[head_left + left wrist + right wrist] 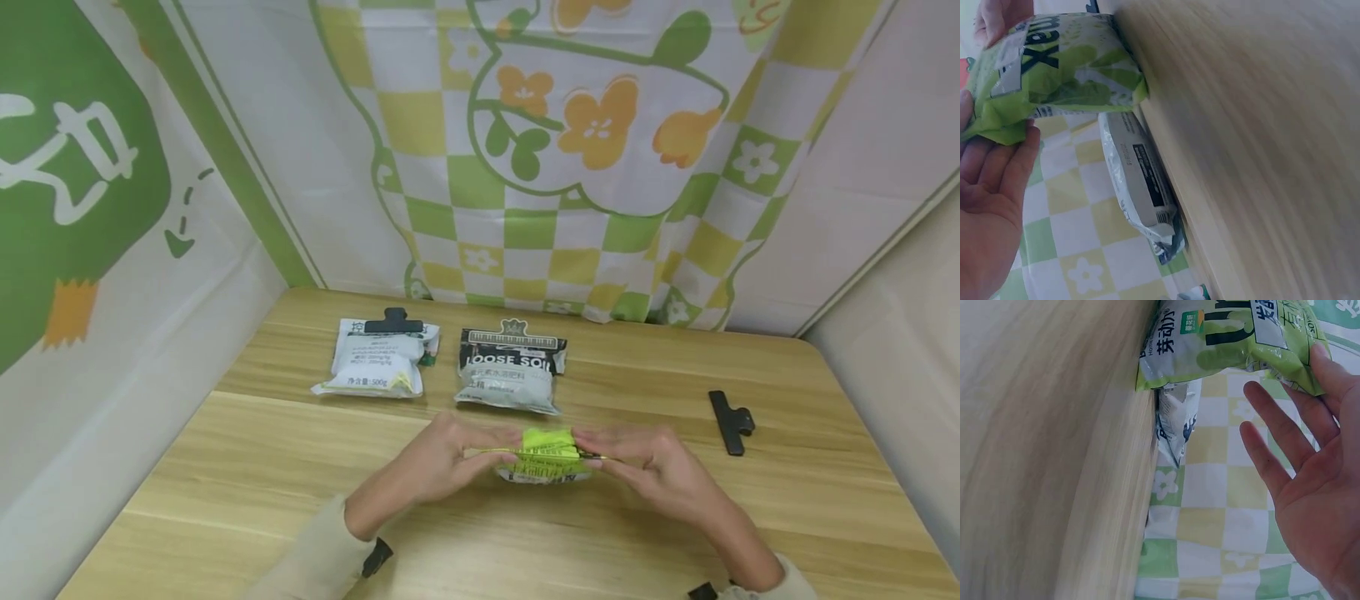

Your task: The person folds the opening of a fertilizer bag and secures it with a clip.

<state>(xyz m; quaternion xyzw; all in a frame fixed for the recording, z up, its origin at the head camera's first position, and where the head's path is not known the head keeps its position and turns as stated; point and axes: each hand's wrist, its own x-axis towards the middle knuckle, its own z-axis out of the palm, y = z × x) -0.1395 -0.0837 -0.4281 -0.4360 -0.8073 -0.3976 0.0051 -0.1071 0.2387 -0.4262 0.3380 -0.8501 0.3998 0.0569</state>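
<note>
A green and white plastic bag with printed lettering stands on the wooden table between the two hands. My left hand pinches one end of its top edge between thumb and fingers. At the other end, my right hand pinches the same edge. The left wrist view shows the bag full and rounded, its lower edge at the tabletop. In the right wrist view, thumb and forefinger of the right hand grip the bag's corner, while other fingers extend away from it.
Behind the hands lie a white bag with a black clip and a black and grey "LOOSE SOIL" bag with a decorated clip. A loose black clip lies at the right. A checkered curtain hangs behind the table.
</note>
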